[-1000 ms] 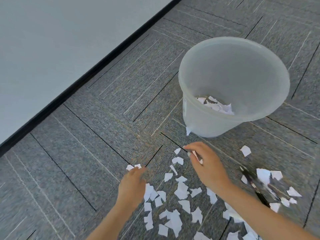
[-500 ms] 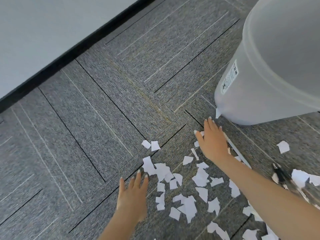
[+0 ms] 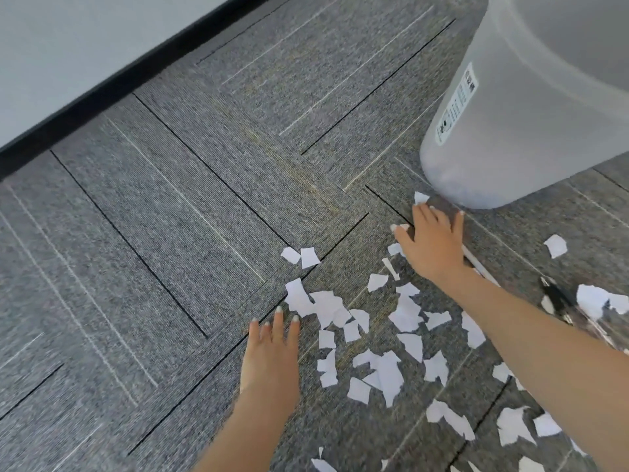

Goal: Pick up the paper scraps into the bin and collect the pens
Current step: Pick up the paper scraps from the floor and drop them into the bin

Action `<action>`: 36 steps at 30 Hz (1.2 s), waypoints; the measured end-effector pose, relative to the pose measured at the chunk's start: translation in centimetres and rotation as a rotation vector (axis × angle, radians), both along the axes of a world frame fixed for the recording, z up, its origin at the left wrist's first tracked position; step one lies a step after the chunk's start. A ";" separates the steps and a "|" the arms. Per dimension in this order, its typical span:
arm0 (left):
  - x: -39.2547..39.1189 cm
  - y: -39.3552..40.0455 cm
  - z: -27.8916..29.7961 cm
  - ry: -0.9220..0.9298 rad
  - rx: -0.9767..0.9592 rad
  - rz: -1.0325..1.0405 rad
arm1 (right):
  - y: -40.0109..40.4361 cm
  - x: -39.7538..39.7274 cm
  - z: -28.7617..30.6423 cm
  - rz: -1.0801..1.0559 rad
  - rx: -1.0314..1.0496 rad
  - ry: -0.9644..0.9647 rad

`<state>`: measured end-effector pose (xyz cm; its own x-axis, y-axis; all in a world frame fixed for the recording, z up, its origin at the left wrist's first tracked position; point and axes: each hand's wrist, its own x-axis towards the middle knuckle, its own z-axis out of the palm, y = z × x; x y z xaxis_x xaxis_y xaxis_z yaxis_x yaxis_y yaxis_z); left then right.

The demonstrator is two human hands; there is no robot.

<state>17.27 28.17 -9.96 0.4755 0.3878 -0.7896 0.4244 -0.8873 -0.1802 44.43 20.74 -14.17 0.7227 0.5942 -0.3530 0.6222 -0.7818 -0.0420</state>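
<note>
Both the left hand (image 3: 270,359) and right hand (image 3: 432,241) are lying flat with fingers spread (holding nothing) among paper scraps (image 3: 374,335) strewn beside the translucent bin (image 3: 517,131), so raking inward before scooping seems wisest.

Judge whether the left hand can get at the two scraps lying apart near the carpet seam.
Probably yes: the left hand lies flat and open, the two scraps sit just ahead of its fingertips, and only bare carpet lies between.

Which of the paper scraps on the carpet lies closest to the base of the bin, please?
The small scrap just beyond the right hand, lying right beside the bin base; the other scraps lie farther back.
</note>
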 end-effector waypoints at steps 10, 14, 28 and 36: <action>-0.1 0.6 0.2 -0.047 -0.034 0.042 | -1.8 -6.3 -0.1 0.034 0.325 0.086; -0.3 0.3 -0.1 -0.044 -0.010 0.015 | -2.6 -6.9 -0.1 0.147 0.213 0.232; -0.7 -0.6 0.0 -0.054 0.085 -0.022 | -10.2 0.3 1.0 0.079 0.171 0.061; -0.7 -0.7 -0.3 -0.043 0.071 -0.004 | -16.1 -4.5 -0.5 -0.045 0.332 0.087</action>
<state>16.57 27.51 -10.27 0.5101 0.4404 -0.7388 0.4299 -0.8745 -0.2245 39.94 4.63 -14.69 0.7264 0.6551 -0.2078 0.5701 -0.7433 -0.3500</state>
